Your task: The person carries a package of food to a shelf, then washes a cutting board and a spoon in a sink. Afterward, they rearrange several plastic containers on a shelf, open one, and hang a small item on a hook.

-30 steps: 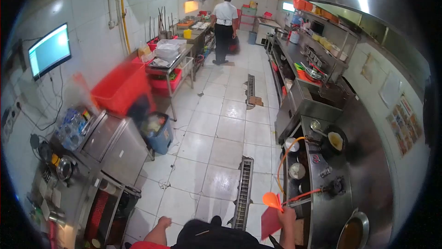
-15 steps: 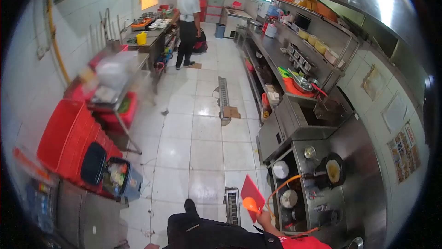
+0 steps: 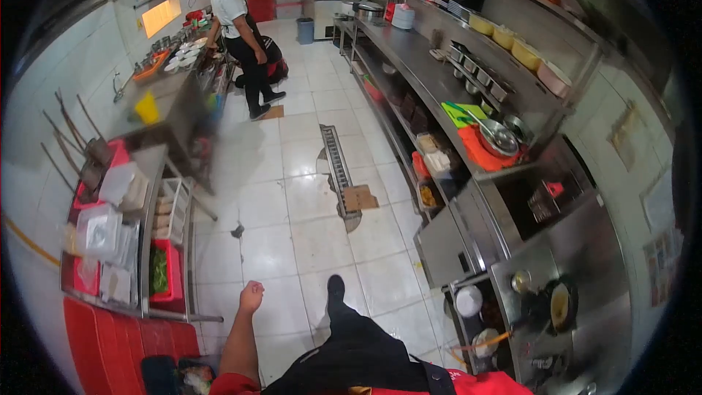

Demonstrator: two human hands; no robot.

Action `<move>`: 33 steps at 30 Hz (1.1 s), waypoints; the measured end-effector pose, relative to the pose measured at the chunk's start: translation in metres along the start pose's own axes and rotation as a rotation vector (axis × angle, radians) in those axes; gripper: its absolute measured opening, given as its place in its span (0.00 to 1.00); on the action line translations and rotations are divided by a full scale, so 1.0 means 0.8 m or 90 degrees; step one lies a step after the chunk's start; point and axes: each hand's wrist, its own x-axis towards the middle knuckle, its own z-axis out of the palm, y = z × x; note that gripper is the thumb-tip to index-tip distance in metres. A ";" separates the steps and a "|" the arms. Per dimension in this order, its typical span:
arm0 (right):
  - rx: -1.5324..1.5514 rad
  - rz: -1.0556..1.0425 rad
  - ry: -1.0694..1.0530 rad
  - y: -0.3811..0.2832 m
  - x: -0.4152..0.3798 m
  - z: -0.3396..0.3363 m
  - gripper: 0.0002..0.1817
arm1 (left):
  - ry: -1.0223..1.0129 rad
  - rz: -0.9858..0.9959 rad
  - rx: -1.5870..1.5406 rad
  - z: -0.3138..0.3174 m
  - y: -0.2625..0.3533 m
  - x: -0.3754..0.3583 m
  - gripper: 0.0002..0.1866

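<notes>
My left hand (image 3: 251,296) hangs over the white tiled floor in front of me, at the end of a bare forearm. Its fingers are curled in, and no object shows in them. The closest furniture to it is the steel rack (image 3: 201,317) at the left, which it does not touch. My right hand is out of view, hidden below the frame. A black shoe (image 3: 336,287) of mine is stretched forward on the tiles.
A person (image 3: 238,29) stands by the left counter (image 3: 172,92). A floor drain (image 3: 335,157) runs ahead, with cardboard (image 3: 360,198) beside it. On the right are a long steel counter (image 3: 409,48) and a stove with a wok (image 3: 561,306). Red crates (image 3: 117,344) stand low left.
My view has moved forward down the aisle. The left hand has swung up into sight. The right hand, with a red board and an orange scoop-like tool, has left the frame. The person has turned.
</notes>
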 end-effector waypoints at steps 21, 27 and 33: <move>0.348 -0.331 0.523 -0.926 0.473 -0.945 0.16 | -0.396 -0.193 0.415 0.053 0.063 0.589 0.21; 0.831 -0.172 0.391 -1.047 0.527 -1.121 0.14 | -0.241 -0.072 0.410 -0.006 0.232 1.011 0.24; 1.064 -0.112 0.214 -1.125 0.644 -1.235 0.05 | -0.071 0.101 0.057 -0.010 0.541 1.343 0.16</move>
